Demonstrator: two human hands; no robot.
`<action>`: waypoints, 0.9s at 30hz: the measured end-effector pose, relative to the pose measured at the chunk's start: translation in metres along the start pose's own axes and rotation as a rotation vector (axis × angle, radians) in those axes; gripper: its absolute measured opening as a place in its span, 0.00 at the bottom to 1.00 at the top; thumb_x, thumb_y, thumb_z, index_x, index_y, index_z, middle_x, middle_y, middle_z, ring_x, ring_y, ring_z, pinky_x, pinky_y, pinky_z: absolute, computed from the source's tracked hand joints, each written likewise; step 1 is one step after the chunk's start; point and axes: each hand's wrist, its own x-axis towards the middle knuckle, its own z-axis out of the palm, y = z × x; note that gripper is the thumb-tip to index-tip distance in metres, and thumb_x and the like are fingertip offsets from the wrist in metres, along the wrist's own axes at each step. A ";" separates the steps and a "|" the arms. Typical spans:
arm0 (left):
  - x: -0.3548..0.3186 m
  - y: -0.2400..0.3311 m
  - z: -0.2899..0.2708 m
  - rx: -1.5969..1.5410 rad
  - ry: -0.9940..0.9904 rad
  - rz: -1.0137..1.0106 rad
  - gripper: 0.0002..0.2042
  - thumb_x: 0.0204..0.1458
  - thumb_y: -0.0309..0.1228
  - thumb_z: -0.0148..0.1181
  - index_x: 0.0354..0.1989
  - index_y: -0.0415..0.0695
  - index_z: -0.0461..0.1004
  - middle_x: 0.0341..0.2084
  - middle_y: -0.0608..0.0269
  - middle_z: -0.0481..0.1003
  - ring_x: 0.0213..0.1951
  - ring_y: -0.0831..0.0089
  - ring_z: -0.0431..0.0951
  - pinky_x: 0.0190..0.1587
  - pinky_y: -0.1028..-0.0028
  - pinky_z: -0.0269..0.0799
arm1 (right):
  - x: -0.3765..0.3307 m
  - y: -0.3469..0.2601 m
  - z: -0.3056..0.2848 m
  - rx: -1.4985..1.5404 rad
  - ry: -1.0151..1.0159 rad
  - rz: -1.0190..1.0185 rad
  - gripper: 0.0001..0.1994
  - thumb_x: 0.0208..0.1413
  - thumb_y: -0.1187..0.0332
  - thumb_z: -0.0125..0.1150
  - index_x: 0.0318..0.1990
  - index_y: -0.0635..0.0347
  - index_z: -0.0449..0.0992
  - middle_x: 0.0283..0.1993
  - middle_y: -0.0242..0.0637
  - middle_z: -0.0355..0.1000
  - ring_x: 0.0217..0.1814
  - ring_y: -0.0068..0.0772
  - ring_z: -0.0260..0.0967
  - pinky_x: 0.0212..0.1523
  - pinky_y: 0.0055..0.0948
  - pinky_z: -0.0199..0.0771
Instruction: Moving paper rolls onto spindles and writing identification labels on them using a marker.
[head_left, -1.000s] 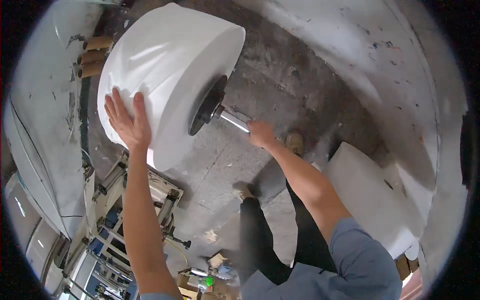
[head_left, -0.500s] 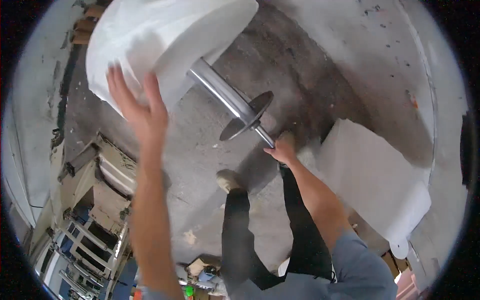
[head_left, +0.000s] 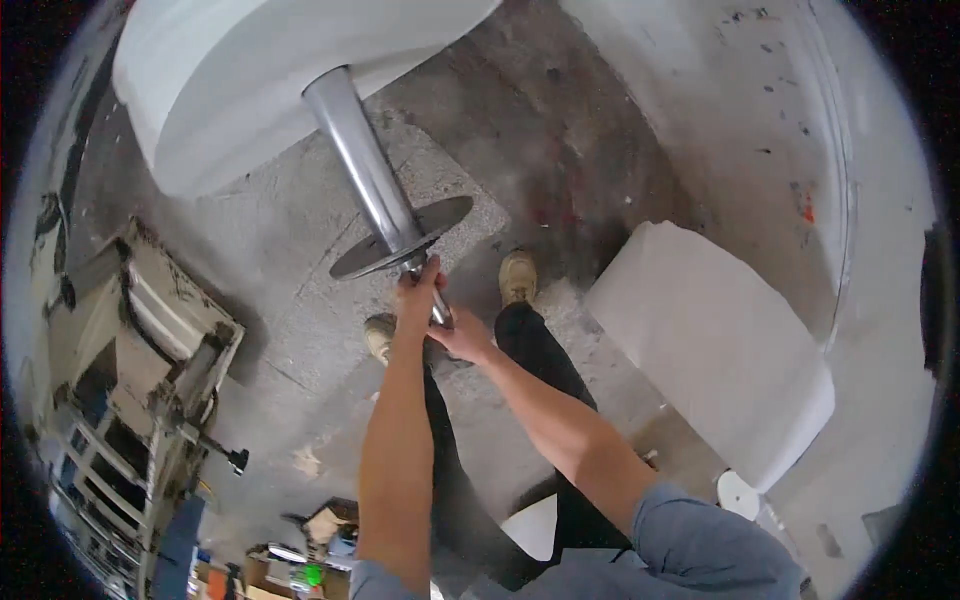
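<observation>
A polished metal roll shaft [head_left: 362, 155] slants away from me, with a round flange disc [head_left: 455, 212] near its close end and a thin rod behind the disc. My left hand [head_left: 414, 292] is wrapped round the rod just behind the disc. Closer to me, my right hand [head_left: 463, 335] grips the rod's end. The shaft's thick far end meets the face of a large white roll [head_left: 230, 95] at the upper left; whether it goes into the roll's core I cannot tell.
To the right lies another white roll [head_left: 720, 345] on the floor. A machine frame with bars [head_left: 150, 370] stands at the left. Several boxes and small items [head_left: 300, 560] sit at the lower left. My shoes [head_left: 518, 278] are just beyond my hands.
My left hand has come down from near the large roll onto the shaft's rod. The shaft has swung left in view, its far end now at the roll's face.
</observation>
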 end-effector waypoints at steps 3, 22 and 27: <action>0.000 -0.038 0.002 -0.074 0.068 0.207 0.17 0.47 0.43 0.66 0.21 0.42 0.73 0.16 0.66 0.73 0.17 0.77 0.71 0.21 0.74 0.65 | -0.015 0.028 -0.014 -0.099 -0.078 -0.119 0.22 0.49 0.52 0.61 0.43 0.61 0.72 0.36 0.50 0.74 0.43 0.52 0.71 0.42 0.45 0.71; 0.011 -0.174 -0.045 -0.011 0.051 0.351 0.11 0.47 0.29 0.59 0.38 0.38 0.76 0.33 0.59 0.79 0.37 0.62 0.78 0.41 0.64 0.72 | 0.154 -0.146 -0.010 0.366 0.106 -0.222 0.24 0.36 0.56 0.74 0.36 0.68 0.76 0.28 0.42 0.74 0.23 0.33 0.73 0.18 0.32 0.70; -0.040 -0.201 -0.092 0.314 0.186 0.321 0.14 0.46 0.37 0.59 0.37 0.40 0.76 0.30 0.44 0.77 0.36 0.46 0.77 0.36 0.56 0.74 | 0.116 -0.122 0.029 0.445 0.049 -0.250 0.26 0.40 0.61 0.73 0.42 0.70 0.71 0.32 0.39 0.71 0.29 0.32 0.72 0.26 0.34 0.73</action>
